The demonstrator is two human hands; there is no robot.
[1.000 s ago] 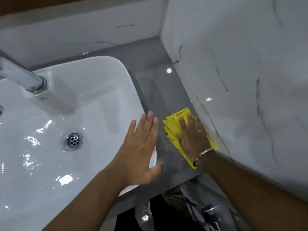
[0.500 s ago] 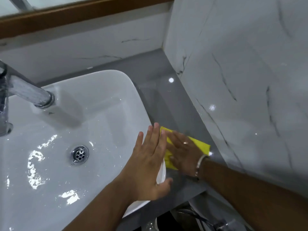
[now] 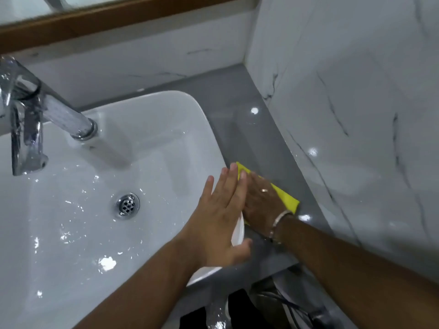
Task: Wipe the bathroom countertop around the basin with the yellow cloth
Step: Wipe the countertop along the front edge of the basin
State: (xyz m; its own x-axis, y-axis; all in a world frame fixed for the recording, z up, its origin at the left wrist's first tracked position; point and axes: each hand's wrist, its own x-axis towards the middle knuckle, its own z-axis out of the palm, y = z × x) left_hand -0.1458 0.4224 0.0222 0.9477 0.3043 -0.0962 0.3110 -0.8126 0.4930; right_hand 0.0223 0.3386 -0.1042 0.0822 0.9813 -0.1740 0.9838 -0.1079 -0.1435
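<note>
A white rectangular basin (image 3: 166,119) sits on a glossy grey countertop (image 3: 237,119). My right hand (image 3: 261,200), wearing a ring and a bracelet, lies flat on a folded yellow cloth (image 3: 286,197) on the narrow grey strip to the right of the basin, pressing it against the basin's side. My left hand (image 3: 221,214) rests flat with fingers spread on the basin's right rim, touching my right hand and holding nothing. Most of the cloth is hidden under my right hand.
A chrome tap (image 3: 33,115) reaches over the basin from the left, above a chrome drain (image 3: 127,205). White marble-look wall (image 3: 356,103) rises right beside the strip. A wood-framed mirror edge (image 3: 118,22) runs along the top. Dark pipes (image 3: 285,305) show below the counter's front edge.
My right hand slid the cloth leftward from beside the wall to against the basin's side and turned it. My left hand stayed on the rim. The view tilted upward.
</note>
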